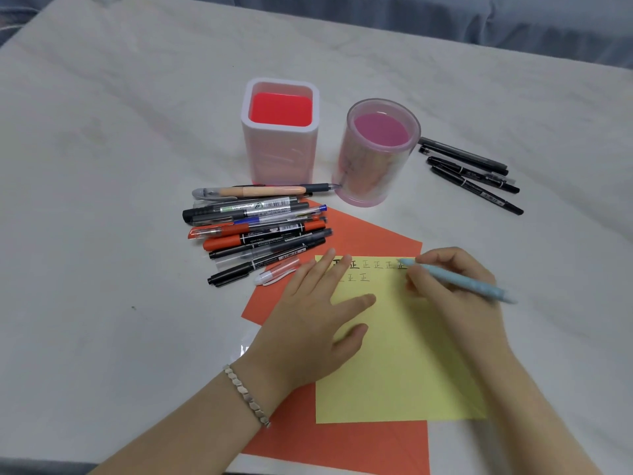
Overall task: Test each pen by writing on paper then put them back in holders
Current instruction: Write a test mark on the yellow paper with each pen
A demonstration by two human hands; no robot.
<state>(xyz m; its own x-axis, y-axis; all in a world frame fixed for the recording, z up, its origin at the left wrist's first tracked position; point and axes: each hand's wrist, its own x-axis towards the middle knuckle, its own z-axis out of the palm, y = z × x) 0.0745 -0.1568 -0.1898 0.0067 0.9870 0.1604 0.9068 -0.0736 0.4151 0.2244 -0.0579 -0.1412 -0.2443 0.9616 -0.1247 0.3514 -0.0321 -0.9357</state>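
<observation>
Up-left of the yellow sheet [404, 354] — mixed pile of pens [260, 231], black, red, blue and clear, lying side by side on the table [120, 166]. I judge these the untested lot, placed within easy reach.

Beyond the sheet's far-left corner: square holder [279, 156], red floor showing, no pen in it.

On the sheet's left edge: my left hand [308, 323], palm down, fingers straight and spread, gripping nothing. It pins the sheet so it won't slide under the nib.

Under the sheet, showing past its far and near sides: orange paper [359, 234], a backing, I judge.

Beyond the sheet's far edge: round holder [370, 173], pink floor visible, likewise no pen inside.

Along the sheet's far edge: a row of written marks [376, 265], with a shorter row below.

At the sheet's far-right corner: my right hand [455, 289], fingers curled round a light-blue pen [479, 286] in a writing grip. Its tip is at the end of the top row and its barrel slopes away right.

Far right of the sheet, past the round holder — a few black pens [472, 173] in a loose row, apart from the pile. These are probably the tested ones, awaiting the holders.
</observation>
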